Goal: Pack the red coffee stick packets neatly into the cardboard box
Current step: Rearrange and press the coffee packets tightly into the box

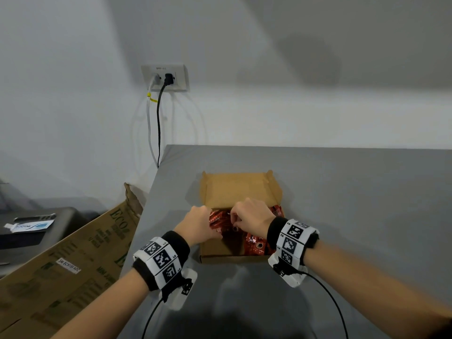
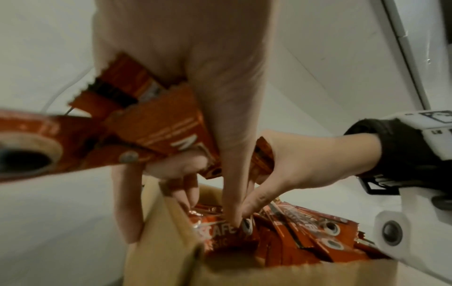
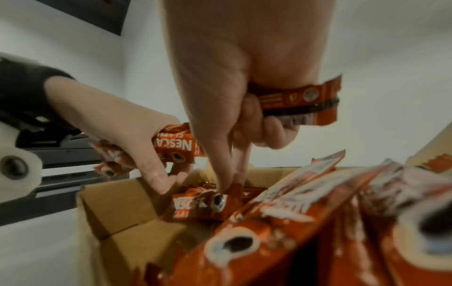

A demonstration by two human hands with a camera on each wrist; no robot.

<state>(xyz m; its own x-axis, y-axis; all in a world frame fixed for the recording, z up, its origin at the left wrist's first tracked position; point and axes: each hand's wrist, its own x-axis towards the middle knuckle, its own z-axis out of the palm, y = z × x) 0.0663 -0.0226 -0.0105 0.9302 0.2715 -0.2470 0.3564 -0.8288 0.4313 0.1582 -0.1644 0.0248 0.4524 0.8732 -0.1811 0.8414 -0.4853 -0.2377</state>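
Packets (image 1: 254,243) already line the right half of the cardboard box (image 1: 215,249) on the grey table (image 1: 354,204); from my head view both hands meet over its empty left side, I judge to fill it. On the left wrist view, my left hand (image 2: 195,92) grips a spare bundle (image 2: 151,125), its index reaching down to a packet in the box. On the right wrist view, my right hand (image 3: 234,81) clamps another packet in curled fingers while thumb and forefinger pinch that same packet (image 3: 203,203), probably to align it.
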